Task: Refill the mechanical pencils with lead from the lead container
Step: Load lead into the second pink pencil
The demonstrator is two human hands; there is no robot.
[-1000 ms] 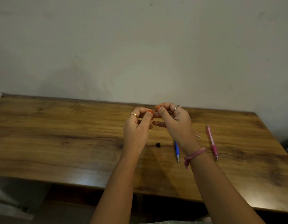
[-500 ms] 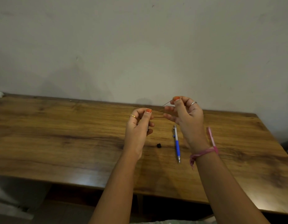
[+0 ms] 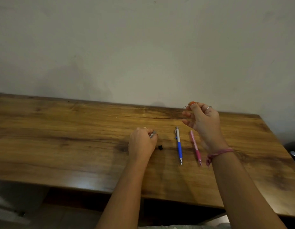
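You've got a lead point(image 3: 185, 106) pinched in your right hand point(image 3: 203, 122), left hand point(image 3: 141, 142) gripping the lead container point(image 3: 152, 134); next, feed it into the blue pencil point(image 3: 179, 145)

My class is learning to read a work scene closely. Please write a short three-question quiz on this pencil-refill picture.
1. True or false: the blue pencil lies between the black cap and the pink pencil.
2. The right hand pinches: A) a lead B) a pencil C) the cap.
3. Fill in: the left hand holds a small grey ____.

Key: 1 true; 2 A; 3 container.
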